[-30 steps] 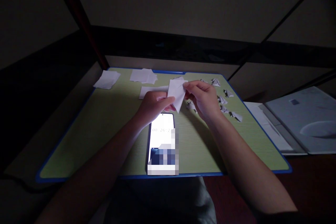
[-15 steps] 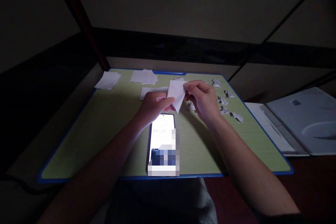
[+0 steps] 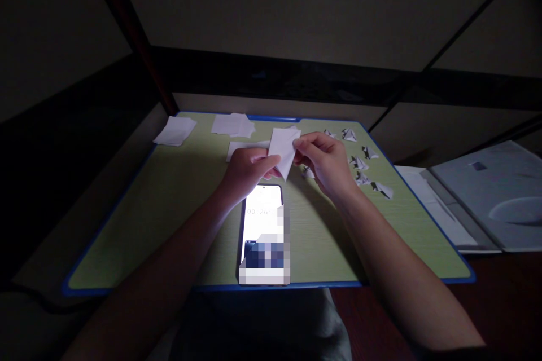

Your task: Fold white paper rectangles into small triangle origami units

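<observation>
A folded white sheet of paper, tapering to a point at its lower end, is held up above the green table. My left hand pinches its lower left side, thumb across the front. My right hand grips the right edge between thumb and fingers. Behind the left hand a flat white paper strip lies partly hidden. Several small folded paper pieces are spread over the table to the right of my right hand. Just below the hands lies a lit phone with a running timer.
Two stacks of white paper, a left stack and a middle stack, lie along the table's far side. The table has a blue rim. Beyond its right edge stands a whitish open box or case. A dark wall rises behind.
The fingers of my right hand have slid slightly down and left along the paper's edge. The paper has shifted a little left. My left hand keeps its hold.
</observation>
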